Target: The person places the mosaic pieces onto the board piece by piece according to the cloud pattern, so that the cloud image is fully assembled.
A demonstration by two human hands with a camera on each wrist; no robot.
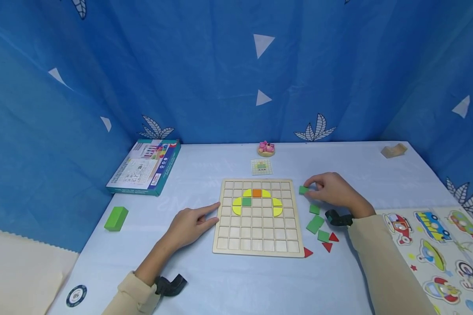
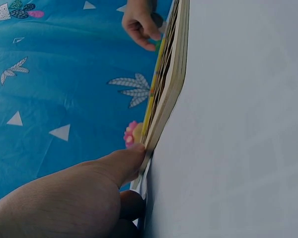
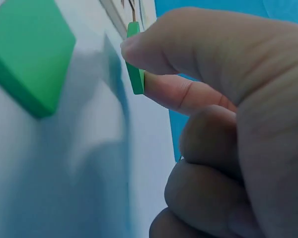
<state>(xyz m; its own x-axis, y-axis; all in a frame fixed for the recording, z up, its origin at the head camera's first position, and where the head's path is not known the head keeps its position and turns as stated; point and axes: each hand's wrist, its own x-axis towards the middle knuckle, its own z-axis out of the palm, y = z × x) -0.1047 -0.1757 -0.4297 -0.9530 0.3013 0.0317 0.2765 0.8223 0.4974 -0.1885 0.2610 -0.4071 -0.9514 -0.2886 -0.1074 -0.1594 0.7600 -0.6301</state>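
here, right fingers (image 3: 181,92) tight on a green tile (image 3: 136,78), left fingers (image 1: 207,210) apart against the gridded board (image 1: 257,234)

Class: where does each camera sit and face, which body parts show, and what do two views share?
Head: on the head, facing forward and down at the board; left hand, right hand and arms show.
Left wrist: worn there, facing the board's edge; both hands show.
Right wrist: worn there, facing the pinched green piece; only that hand shows.
Head and right wrist share that piece.
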